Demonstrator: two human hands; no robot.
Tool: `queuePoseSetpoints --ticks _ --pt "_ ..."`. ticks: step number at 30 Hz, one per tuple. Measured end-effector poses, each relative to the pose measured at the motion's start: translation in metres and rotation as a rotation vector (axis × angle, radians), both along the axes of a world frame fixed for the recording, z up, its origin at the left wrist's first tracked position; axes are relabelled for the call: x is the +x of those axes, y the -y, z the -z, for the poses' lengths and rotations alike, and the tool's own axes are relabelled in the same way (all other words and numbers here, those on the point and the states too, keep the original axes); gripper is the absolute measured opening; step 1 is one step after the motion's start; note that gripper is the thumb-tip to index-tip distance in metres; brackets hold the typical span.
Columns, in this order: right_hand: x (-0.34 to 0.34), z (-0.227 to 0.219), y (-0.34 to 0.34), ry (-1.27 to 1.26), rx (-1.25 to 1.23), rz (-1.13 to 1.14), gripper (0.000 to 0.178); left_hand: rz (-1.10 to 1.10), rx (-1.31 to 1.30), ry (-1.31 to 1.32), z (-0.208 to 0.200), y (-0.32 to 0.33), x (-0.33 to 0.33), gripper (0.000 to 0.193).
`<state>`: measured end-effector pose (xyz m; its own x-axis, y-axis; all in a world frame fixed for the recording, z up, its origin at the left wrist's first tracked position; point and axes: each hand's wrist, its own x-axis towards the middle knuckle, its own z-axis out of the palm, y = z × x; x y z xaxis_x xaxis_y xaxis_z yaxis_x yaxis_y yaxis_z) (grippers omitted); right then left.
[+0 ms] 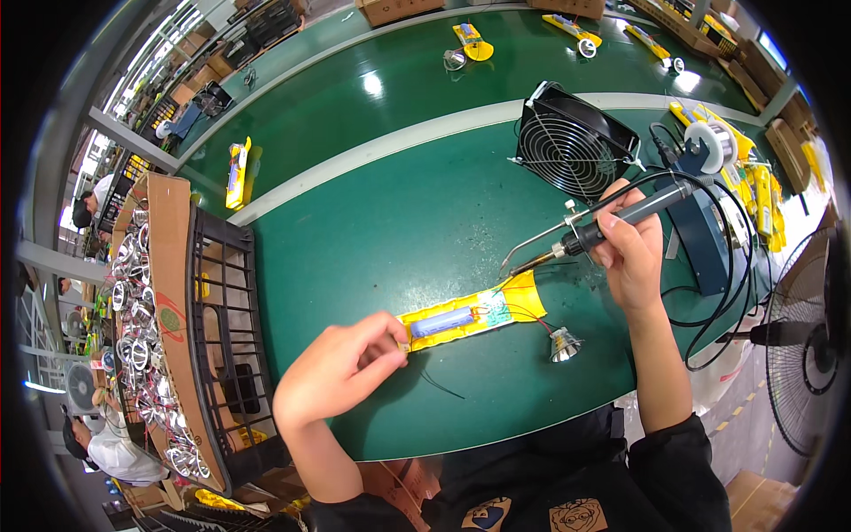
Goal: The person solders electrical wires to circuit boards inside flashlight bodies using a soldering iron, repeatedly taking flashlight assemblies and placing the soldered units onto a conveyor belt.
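Your left hand [341, 372] is pinching the near end of a yellow casing [470, 317] lying flat between your hands, with a blue cell and small board inside. Your right hand [631, 253] is gripping a soldering iron [612, 222], tip touching the board end. The casing looks light, stiff, its wires fragile; hold its edges.

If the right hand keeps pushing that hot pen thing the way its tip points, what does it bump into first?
Probably the small green circuit board inside the open yellow plastic casing. The right hand aims the black-handled soldering iron down-left at it; the tip looks just above it, though depth is unclear.
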<state>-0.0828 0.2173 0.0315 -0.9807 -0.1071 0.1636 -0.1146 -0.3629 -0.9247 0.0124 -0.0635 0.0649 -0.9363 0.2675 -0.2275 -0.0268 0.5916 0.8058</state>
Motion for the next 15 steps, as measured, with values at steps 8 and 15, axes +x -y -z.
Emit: queuePoseSetpoints --ticks 8,15 --pt "-0.003 0.002 -0.003 -0.026 0.036 0.007 0.017 0.276 -0.152 0.032 0.015 -0.013 0.001 0.020" --pt "-0.003 0.002 -0.002 -0.030 -0.047 0.030 0.017 0.243 -0.168 -0.292 0.007 -0.020 -0.006 0.006"
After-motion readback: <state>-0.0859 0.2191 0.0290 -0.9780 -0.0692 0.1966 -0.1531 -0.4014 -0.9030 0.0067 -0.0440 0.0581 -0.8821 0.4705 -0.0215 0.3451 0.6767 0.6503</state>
